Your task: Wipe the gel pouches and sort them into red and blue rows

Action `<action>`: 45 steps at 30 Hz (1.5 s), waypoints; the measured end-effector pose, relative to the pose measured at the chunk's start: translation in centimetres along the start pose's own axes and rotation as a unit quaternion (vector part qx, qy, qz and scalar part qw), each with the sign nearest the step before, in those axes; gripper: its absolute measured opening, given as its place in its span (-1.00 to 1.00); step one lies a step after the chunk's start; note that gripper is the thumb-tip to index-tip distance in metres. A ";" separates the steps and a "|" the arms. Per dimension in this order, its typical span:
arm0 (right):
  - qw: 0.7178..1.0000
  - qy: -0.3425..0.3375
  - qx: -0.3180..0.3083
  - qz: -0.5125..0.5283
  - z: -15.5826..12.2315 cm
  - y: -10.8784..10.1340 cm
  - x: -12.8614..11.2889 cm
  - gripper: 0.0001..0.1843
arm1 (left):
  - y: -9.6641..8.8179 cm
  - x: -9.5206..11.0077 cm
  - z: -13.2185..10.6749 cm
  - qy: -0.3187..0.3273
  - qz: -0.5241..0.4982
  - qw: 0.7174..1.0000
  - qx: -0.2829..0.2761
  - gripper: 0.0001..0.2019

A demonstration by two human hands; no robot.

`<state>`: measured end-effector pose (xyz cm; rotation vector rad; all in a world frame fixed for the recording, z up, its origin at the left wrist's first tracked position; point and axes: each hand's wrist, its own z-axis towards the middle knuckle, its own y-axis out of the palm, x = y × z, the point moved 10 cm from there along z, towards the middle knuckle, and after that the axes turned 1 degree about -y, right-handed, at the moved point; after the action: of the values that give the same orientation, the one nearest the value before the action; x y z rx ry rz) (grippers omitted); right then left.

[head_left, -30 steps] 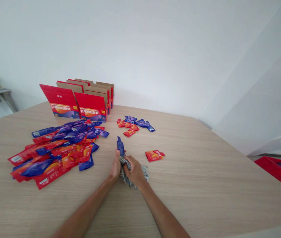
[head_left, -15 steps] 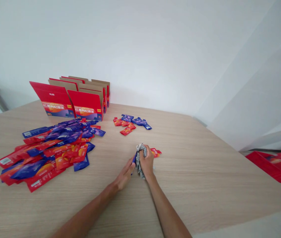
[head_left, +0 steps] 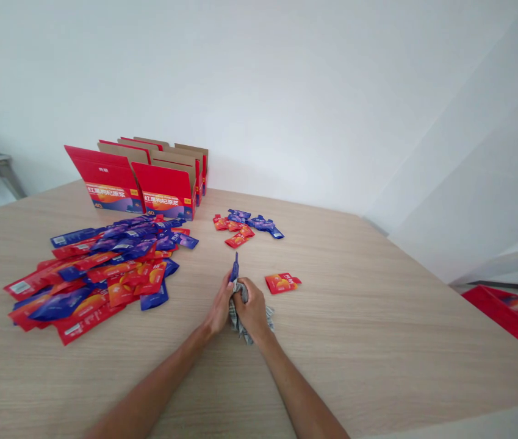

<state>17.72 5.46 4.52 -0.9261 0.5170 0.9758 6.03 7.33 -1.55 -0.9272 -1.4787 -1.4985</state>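
Observation:
My left hand pinches a blue sachet that stands up edge-on above my fingers. Right against it, my right hand is closed round a bunched grey striped cloth, which presses on the lower part of the sachet. Both hands rest on the wooden table near its middle. A single red sachet lies flat just to the right of my hands.
A large heap of red and blue sachets covers the table's left. A small cluster of sachets lies further back. Open red cartons stand by the wall. Red packaging lies off the table's right edge.
My right hand with the cloth went right, up to the red sachet, then came back left onto the blue sachet. The sachet is again upright in my left hand.

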 end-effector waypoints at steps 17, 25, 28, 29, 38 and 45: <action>0.994 -0.007 -0.104 -0.017 -0.7 2.6 -0.1 -0.69 | -1.1 -0.2 0.9 0.001 0.101 0.995 0.007 -0.42; 0.998 0.015 0.052 -0.041 1.0 -2.7 1.9 -0.80 | 2.4 -0.2 -1.1 -0.013 0.035 0.994 -0.101 -0.60; 0.992 0.034 0.114 -0.033 1.6 -5.1 2.7 -0.81 | 3.6 -0.7 -2.0 -0.039 -0.013 0.990 -0.135 -0.62; 0.992 0.037 0.119 -0.033 1.6 -5.3 2.8 -0.81 | 3.6 -0.9 -2.1 -0.049 -0.034 0.989 -0.137 -0.64; 0.995 -0.015 -0.085 -0.043 -0.5 1.8 -0.5 -0.69 | -1.3 -2.2 1.0 -0.041 -0.078 0.995 0.048 -0.80; 0.995 0.018 0.060 -0.074 1.1 -3.6 1.9 -0.80 | 2.5 -1.5 -0.9 -0.053 -0.043 0.990 -0.125 -0.67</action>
<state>21.80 6.46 5.27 -0.8633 0.5245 0.7878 8.92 6.61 -2.01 -1.1187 -1.4428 -1.7517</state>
